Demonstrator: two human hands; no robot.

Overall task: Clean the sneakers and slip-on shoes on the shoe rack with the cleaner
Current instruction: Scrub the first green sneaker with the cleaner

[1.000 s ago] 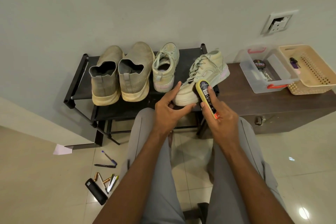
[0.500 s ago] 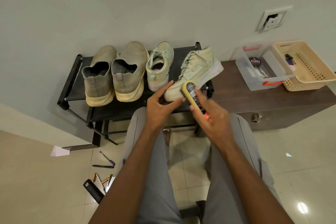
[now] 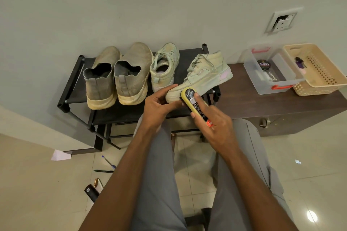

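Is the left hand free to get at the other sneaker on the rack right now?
Probably not yet: the left hand grips the toe of the sneaker being cleaned. The other sneaker sits just beyond it, with nothing between them.

Two slip-on shoes [image 3: 99,80], two sneakers [image 3: 202,73], two hands [image 3: 157,108], two pens [image 3: 108,161]

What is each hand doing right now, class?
Left hand: grips the toe of the pale green sneaker.
Right hand: holds the yellow cleaner against that toe.
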